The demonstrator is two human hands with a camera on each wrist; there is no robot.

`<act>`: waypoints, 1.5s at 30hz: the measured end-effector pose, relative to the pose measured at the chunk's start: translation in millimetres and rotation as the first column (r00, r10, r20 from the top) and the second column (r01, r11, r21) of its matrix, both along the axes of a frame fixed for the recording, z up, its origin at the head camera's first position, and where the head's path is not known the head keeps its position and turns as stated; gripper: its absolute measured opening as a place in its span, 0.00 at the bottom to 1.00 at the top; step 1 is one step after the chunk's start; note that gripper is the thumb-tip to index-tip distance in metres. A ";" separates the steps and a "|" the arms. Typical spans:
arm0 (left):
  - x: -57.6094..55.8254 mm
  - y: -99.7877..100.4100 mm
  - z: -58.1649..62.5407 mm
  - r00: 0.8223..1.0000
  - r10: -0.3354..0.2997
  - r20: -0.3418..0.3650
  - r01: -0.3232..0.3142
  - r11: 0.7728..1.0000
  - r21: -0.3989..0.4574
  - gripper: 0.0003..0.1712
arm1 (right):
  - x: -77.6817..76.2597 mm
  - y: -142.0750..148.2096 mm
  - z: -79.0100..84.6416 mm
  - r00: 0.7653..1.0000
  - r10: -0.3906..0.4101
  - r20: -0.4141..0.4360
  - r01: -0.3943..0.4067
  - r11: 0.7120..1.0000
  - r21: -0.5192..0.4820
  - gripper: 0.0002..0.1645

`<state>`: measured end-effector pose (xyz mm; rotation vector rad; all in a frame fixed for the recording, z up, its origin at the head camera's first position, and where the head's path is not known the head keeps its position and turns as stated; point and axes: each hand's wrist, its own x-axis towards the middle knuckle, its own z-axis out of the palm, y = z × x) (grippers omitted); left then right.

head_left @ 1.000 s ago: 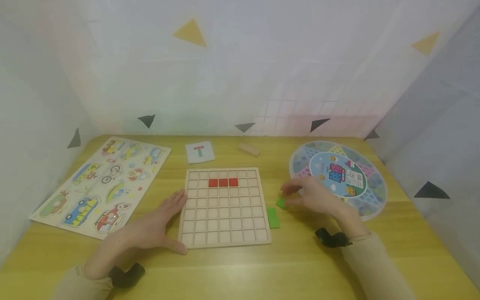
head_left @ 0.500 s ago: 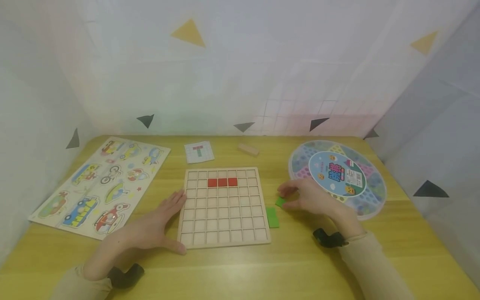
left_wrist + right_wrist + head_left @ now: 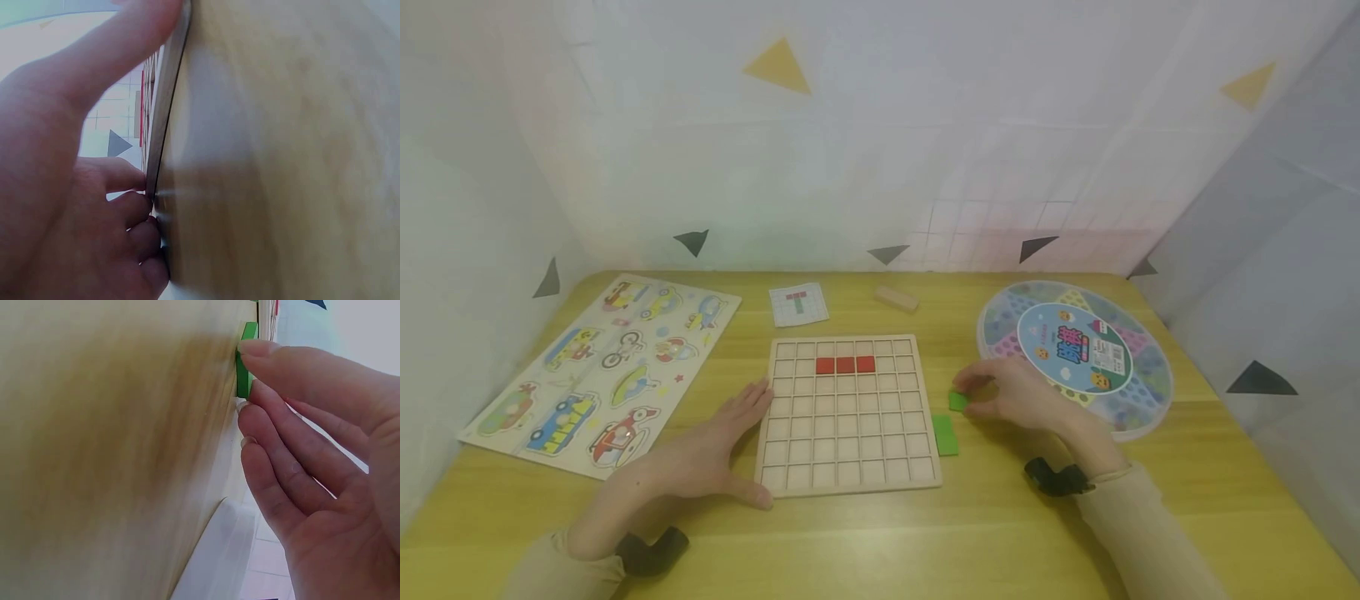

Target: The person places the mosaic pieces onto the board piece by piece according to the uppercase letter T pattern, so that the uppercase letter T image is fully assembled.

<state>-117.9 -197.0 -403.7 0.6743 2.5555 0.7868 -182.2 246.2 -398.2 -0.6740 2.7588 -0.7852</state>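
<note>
A square wooden grid board lies mid-table with a row of 3 red tiles in its upper cells. My left hand rests spread along the board's left side, fingertips at the edge and thumb at the near corner. In the left wrist view the fingers press against the board's edge. Right of the board, my right hand pinches a small green tile low over the table. The right wrist view shows the thumb on this tile, other fingers behind. More green lies against the board's right edge.
A wooden vehicle puzzle lies at the left. Behind the board are a pattern card with a red and green T and a small wooden block. A round game box sits right, partly behind the right hand.
The green tile at my right fingertips has shifted slightly left and turned a little. My left hand, the board and the red tiles have stayed in place.
</note>
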 end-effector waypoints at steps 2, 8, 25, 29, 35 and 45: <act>0.1 0.2 0.1 1.000 0.002 0.000 -0.002 1.000 -0.002 0.78 | -0.3 0.1 -0.6 1.000 0.001 -0.010 -0.001 1.000 0.002 0.21; 1.1 1.0 2.1 1.000 0.005 -0.001 -0.005 1.000 -0.012 0.78 | -0.5 1.0 0.3 1.000 0.002 -0.020 -0.002 1.000 -0.007 0.24; 0.4 -0.3 -0.4 1.000 0.007 -0.008 -0.007 1.000 -0.021 0.79 | -1.5 0.7 0.7 1.000 -0.008 -0.021 0.008 1.000 -0.001 0.22; 0.6 -0.1 -0.3 1.000 0.005 -0.006 -0.006 1.000 -0.020 0.79 | -1.0 -0.4 1.6 1.000 -0.011 -0.017 0.011 1.000 0.004 0.22; 0.8 0.1 0.2 1.000 0.006 -0.008 -0.006 1.000 -0.017 0.78 | -1.5 0.4 0.1 0.999 -0.003 -0.043 0.004 1.000 0.011 0.22; 1.3 -0.2 -0.3 1.000 0.004 -0.017 -0.004 1.000 -0.017 0.79 | -2.6 1.6 -3.6 0.996 0.015 -0.086 -0.015 1.000 0.003 0.21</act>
